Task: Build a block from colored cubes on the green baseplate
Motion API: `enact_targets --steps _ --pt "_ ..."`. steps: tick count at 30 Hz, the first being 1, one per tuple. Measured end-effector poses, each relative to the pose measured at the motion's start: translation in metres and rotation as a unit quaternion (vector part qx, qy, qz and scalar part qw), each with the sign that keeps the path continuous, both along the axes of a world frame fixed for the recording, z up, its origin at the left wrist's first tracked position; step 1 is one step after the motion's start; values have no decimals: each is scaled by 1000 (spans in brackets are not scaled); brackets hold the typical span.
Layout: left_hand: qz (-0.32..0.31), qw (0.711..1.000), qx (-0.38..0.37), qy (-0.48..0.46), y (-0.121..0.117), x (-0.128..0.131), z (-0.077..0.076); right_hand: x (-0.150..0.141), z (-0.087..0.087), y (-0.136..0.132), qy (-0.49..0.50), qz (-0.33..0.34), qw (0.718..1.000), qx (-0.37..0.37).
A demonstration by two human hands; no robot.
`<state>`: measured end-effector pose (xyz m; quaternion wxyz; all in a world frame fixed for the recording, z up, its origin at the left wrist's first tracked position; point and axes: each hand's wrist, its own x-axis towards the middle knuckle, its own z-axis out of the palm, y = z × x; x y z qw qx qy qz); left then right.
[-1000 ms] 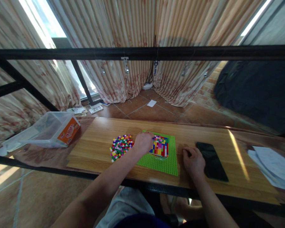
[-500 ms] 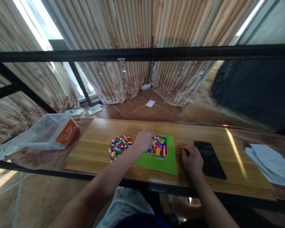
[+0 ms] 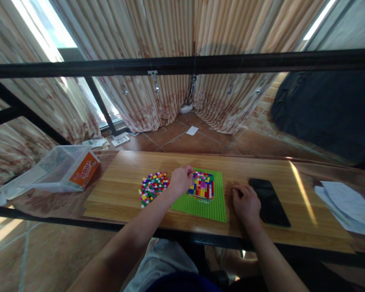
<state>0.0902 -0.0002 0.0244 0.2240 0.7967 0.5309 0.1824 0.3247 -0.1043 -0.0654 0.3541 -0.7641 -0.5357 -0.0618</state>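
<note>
A green baseplate (image 3: 213,205) lies on the wooden board, with a block of many-coloured small bricks (image 3: 202,185) built on its far half. My left hand (image 3: 180,180) rests at the left edge of that block, fingers curled together as in a pinch; what they hold is hidden. A heap of loose coloured bricks (image 3: 152,187) lies just left of this hand. My right hand (image 3: 246,205) lies knuckles up on the board right of the baseplate, fingers curled under, beside a black phone (image 3: 269,201).
A clear plastic tub with an orange label (image 3: 65,167) lies on its side at the left. White papers (image 3: 345,205) sit at the right end. A black metal rail (image 3: 182,65) crosses above the table, with curtains and tiled floor behind.
My left hand has drawn back slightly to the left, from over the brick block's near-left corner to its left edge. My right hand has stayed in place.
</note>
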Motion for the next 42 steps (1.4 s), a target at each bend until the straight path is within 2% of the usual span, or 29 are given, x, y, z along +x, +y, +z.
enact_targets --steps 7,22,26,29,33,38,42 --pt "20 999 -30 -24 3 3 0 0 -1 0 -7 -3 1000 1" --pt "60 997 -43 -35 4 9 -3 2 -4 0 -4 2 1000 8" --pt "48 996 -40 -68 3 6 -8 4 -5 0 -10 7 1000 5" --pt "42 992 -30 -116 4 -7 -14 4 -4 0 -19 10 1000 6" --pt "54 989 -11 -141 5 -42 -18 3 -2 -1 -18 8 1000 -3" --pt "87 995 -2 -53 -4 -88 -21 3 -1 -1 -11 3 1000 5" --pt "39 997 56 46 -17 -101 -26 3 -2 0 -20 2 1000 10"
